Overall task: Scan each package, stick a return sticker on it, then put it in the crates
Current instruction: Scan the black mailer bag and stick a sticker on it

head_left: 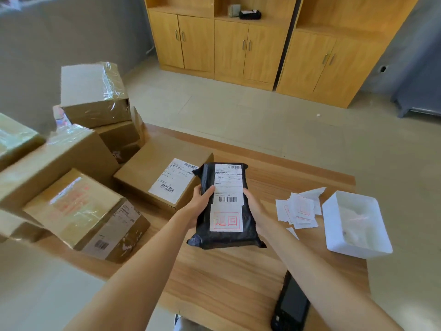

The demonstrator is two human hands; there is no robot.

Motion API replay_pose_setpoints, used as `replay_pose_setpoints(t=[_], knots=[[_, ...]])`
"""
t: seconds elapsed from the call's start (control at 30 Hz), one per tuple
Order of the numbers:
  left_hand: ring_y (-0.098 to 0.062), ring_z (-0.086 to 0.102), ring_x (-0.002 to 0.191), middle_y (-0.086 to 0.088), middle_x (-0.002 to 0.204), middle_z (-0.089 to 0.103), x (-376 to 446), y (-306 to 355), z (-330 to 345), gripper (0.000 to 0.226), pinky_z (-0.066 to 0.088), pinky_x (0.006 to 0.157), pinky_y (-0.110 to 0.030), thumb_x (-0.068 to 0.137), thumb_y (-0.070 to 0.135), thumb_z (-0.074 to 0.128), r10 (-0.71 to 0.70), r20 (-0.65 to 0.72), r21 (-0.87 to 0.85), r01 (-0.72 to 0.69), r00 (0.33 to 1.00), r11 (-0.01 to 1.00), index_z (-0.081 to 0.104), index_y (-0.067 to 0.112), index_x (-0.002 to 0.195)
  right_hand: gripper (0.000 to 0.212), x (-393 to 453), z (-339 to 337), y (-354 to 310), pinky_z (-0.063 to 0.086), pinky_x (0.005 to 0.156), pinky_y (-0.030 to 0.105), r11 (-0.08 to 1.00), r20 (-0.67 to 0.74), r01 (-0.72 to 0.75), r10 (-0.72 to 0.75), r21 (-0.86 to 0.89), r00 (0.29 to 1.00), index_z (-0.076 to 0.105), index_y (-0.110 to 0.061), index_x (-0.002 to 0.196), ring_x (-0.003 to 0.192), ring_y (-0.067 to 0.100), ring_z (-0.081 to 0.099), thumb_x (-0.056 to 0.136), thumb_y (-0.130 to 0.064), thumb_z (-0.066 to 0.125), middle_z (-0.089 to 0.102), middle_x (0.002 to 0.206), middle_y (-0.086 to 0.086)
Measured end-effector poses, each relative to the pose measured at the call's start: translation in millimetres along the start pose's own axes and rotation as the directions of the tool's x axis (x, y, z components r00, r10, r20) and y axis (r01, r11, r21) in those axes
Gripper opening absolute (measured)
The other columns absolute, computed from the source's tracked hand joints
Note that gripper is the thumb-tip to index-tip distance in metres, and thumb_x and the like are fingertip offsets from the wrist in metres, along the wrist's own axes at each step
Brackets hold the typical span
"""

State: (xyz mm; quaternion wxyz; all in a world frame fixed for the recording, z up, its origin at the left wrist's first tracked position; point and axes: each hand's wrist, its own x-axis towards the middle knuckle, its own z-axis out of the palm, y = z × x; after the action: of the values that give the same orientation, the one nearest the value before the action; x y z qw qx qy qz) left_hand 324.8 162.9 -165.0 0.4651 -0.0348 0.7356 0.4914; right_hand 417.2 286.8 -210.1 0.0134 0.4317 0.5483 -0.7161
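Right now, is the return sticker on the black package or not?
On. The red-stamped return sticker lies flat on the black package, just below its shipping label, while both hands hold the package.

Both arms reach forward; the left hand and right hand grip the black package on opposite sides.

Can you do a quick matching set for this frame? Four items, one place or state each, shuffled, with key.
Items:
1. black package
2. scanner
3. white tray
4. loose stickers

Places or states:
A. lying on the table's near edge, under the right forearm
B. held in left hand and right hand, red-stamped sticker on it
C. piled on the table just left of the tray
D. at the table's right edge

Pairs: 1-B, 2-A, 3-D, 4-C
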Motion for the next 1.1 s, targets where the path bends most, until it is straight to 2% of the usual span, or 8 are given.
replay_pose_setpoints(t=[0.07,0.27,0.4,0.53,0.67,0.8,0.97,1.1], knots=[[-0.021,0.061,0.082,-0.004,0.098,0.06,-6.2,13.8,-8.0,0.062,0.05,0.063,-0.033,0.097,0.048,0.045,0.049,-0.057,-0.033,-0.051,0.997,0.998,0.014,0.03,0.148,0.088,12.1,6.1,-10.8,0.047,0.099,0.048,1.0,0.022,0.028,-0.028,-0.001,0.999,0.054,-0.023,0.124,0.108,0.025,0.062,0.055,-0.078,0.06,0.062,0.123,0.003],[-0.017,0.064,0.073,-0.002,0.092,0.062,-33.6,36.9,-43.7,0.05,0.051,0.048,-0.026,0.097,0.048,0.045,0.13,-0.209,-0.131,-0.159,0.969,0.979,0.023,0.03,0.138,0.07,4.5,46.9,-62.8,0.051,0.094,0.045,0.986,0.149,0.163,-0.156,-0.037,0.976,0.053,-0.019,0.127,0.102,0.024,0.066,0.074,-0.064,0.049,0.066,0.117,0.005],[-0.019,0.065,0.076,-0.004,0.095,0.063,-56.3,39.5,-77.9,0.06,0.052,0.059,-0.031,0.096,0.047,0.047,0.178,-0.291,-0.221,-0.247,0.94,0.943,0.018,0.029,0.145,0.058,-2.5,84.4,-88.1,0.055,0.079,0.035,0.98,0.257,0.191,-0.17,-0.06,0.951,0.054,-0.016,0.132,0.091,0.025,0.07,0.087,-0.053,0.051,0.072,0.106,0.008],[-0.022,0.064,0.083,-0.009,0.115,0.061,-81.9,31.0,-121.4,0.063,0.054,0.07,-0.036,0.096,0.046,0.049,0.212,-0.373,-0.295,-0.332,0.903,0.896,0.018,0.028,0.147,0.052,-19.3,133.0,-100.4,0.056,0.082,0.038,0.973,0.334,0.196,-0.145,-0.125,0.931,0.059,-0.017,0.122,0.091,0.026,0.071,0.086,-0.054,0.051,0.073,0.103,0.008],[-0.021,0.066,0.083,-0.008,0.112,0.063,-114.6,11.5,-172.1,0.06,0.054,0.066,-0.033,0.096,0.046,0.049,0.22,-0.459,-0.316,-0.39,0.861,0.865,0.02,0.028,0.144,0.06,-41.1,196.6,-101.2,0.054,0.09,0.042,0.948,0.412,0.274,-0.186,-0.164,0.892,0.051,-0.018,0.129,0.096,0.025,0.069,0.082,-0.055,0.051,0.07,0.108,0.007],[-0.024,0.065,0.092,-0.008,0.116,0.062,-154.6,-19.7,-241.2,0.06,0.055,0.083,-0.04,0.095,0.047,0.049,0.212,-0.551,-0.328,-0.443,0.807,0.835,0.022,0.027,0.144,0.044,-73.3,277.2,-91.0,0.052,0.09,0.038,0.915,0.503,0.355,-0.219,-0.192,0.836,0.054,-0.017,0.125,0.096,0.022,0.068,0.093,-0.047,0.047,0.069,0.108,0.006],[-0.021,0.063,0.082,-0.007,0.105,0.062,-209.3,-74.2,-339.4,0.055,0.053,0.077,-0.037,0.097,0.045,0.046,0.162,-0.649,-0.356,-0.485,0.743,0.798,0.022,0.025,0.143,0.053,-125.4,393.3,-63.8,0.055,0.08,0.036,0.899,0.612,0.38,-0.177,-0.218,0.771,0.052,-0.023,0.124,0.094,0.024,0.07,0.082,-0.055,0.055,0.07,0.108,0.008],[-0.021,0.063,0.081,-0.008,0.109,0.061,-248.7,-125.3,-412.8,0.058,0.053,0.076,-0.038,0.097,0.045,0.046,0.088,-0.73,-0.382,-0.512,0.678,0.769,0.02,0.023,0.144,0.052,-168.1,482.8,-33.1,0.054,0.091,0.042,0.874,0.703,0.427,-0.153,-0.231,0.694,0.063,-0.02,0.117,0.091,0.023,0.071,0.077,-0.053,0.058,0.074,0.1,0.005]])
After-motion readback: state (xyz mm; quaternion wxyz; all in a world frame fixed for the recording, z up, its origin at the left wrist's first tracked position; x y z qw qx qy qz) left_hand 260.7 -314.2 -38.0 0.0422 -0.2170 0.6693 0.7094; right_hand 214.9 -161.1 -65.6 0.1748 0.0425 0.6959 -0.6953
